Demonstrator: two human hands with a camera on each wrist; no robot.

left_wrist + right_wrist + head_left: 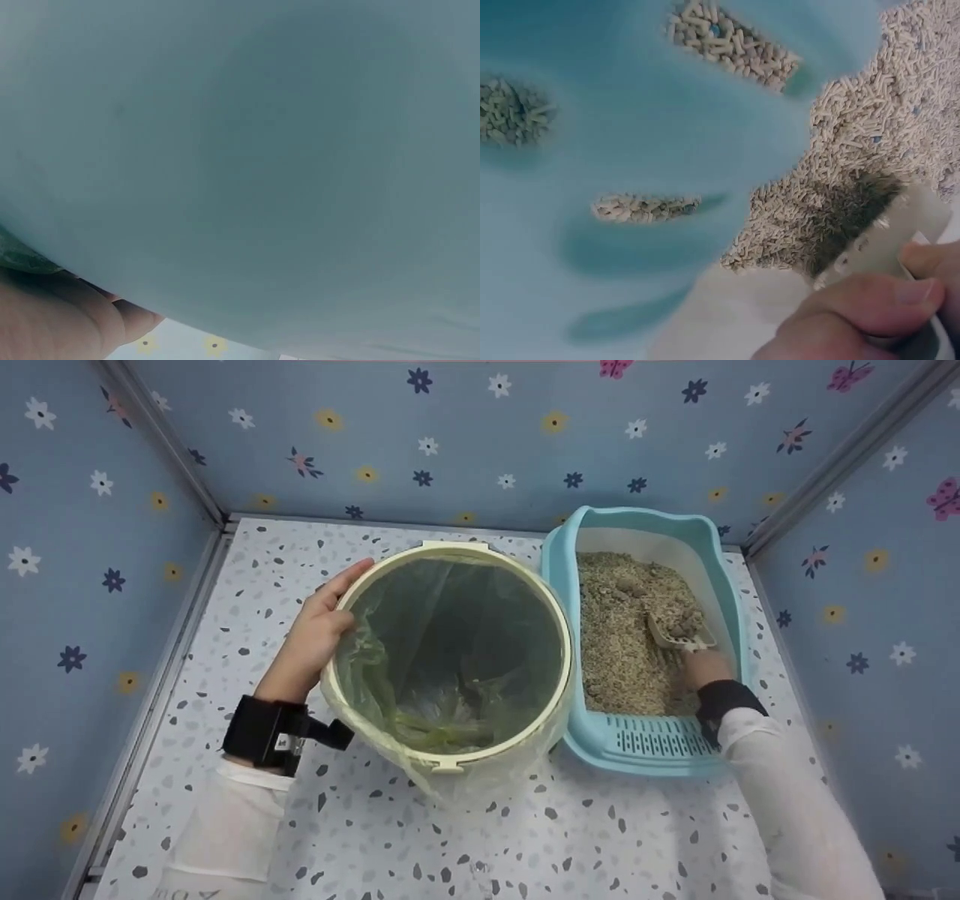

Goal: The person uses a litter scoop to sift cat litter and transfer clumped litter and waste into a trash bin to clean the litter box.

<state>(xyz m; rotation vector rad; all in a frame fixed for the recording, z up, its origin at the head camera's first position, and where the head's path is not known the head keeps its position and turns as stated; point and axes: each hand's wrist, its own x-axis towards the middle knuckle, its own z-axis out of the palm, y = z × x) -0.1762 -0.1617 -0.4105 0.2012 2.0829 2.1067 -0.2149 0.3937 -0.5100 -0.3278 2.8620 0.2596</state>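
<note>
No brand or label reads clearly on anything here; only a faint mark shows at the cuff of your left sleeve, too cut off to make out.

Your left hand [319, 634] rests with straight fingers against the outer left wall of the one cream bin [450, 551], which is lined with a single thin green bag [457, 649]. In the left wrist view the bin wall fills nearly the whole frame.

Your right hand [705, 666] curls around the handle of one pale scoop [679, 631], whose head sits in the pellet litter [622, 615] near the right wall of the one blue litter tray [645, 742].

The bin's right rim touches the tray's left wall. Open speckled floor [247, 577] lies to the left and in front of the bin; the tray sits close to the back corner and near the right panel.
</note>
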